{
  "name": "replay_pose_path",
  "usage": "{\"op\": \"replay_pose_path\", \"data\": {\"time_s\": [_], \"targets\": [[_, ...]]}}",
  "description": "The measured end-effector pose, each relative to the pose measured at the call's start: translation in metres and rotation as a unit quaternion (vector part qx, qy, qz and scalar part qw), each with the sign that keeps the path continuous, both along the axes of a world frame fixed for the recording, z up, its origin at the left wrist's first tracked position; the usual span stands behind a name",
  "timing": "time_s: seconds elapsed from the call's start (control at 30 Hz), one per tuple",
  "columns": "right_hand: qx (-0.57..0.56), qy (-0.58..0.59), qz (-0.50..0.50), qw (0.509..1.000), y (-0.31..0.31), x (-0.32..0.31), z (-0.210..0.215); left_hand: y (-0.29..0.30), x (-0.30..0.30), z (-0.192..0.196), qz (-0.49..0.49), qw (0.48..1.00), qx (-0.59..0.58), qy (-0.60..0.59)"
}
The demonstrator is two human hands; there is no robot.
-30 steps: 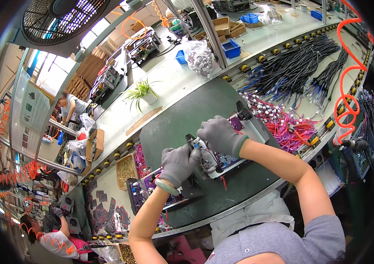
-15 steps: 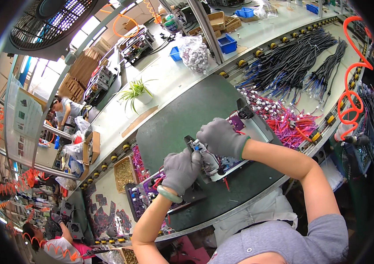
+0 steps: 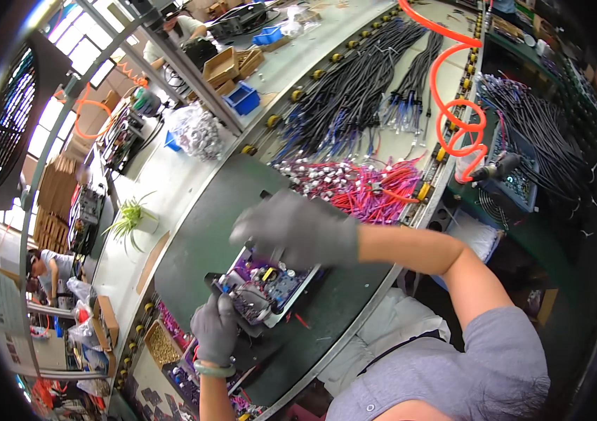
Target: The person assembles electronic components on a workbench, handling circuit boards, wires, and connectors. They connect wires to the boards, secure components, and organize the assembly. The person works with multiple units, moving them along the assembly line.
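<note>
Head view: circuit board (image 3: 270,286) in metal tray on green table (image 3: 193,245).
Left hand (image 3: 215,330): grip closed on board's near-left end.
Right hand (image 3: 298,228): blurred over far end, grip unclear.
Axis: board runs between hands.

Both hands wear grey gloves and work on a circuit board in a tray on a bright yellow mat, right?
Not quite: the mat is dark green, not yellow, as the head view shows. The left hand and right hand do wear grey gloves at the circuit board in its tray.
</note>
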State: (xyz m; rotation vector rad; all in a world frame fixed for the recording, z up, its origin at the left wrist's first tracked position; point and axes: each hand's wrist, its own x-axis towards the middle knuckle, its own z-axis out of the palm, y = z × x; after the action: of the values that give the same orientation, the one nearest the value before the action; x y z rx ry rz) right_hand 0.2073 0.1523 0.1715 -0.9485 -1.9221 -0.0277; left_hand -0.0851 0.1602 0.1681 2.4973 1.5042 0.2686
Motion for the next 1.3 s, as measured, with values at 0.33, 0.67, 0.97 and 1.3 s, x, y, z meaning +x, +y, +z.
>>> {"op": "replay_pose_path", "data": {"time_s": [0.33,0.67,0.97,1.3], "targets": [[-0.589,-0.202,-0.333,0.707,0.013,0.259,-0.166,0.004,0.011,0.007,0.023,0.999,-0.041,-0.014],[-0.559,-0.105,-0.411,0.713,0.027,0.232,-0.174,0.008,0.003,-0.006,0.021,0.996,-0.001,-0.086],[-0.49,0.022,-0.39,0.779,0.046,0.201,-0.175,0.001,0.014,0.002,0.027,0.997,0.063,-0.03],[-0.407,0.198,-0.311,0.836,-0.004,0.236,-0.121,0.002,0.019,-0.002,0.036,0.978,0.18,-0.097]]}}
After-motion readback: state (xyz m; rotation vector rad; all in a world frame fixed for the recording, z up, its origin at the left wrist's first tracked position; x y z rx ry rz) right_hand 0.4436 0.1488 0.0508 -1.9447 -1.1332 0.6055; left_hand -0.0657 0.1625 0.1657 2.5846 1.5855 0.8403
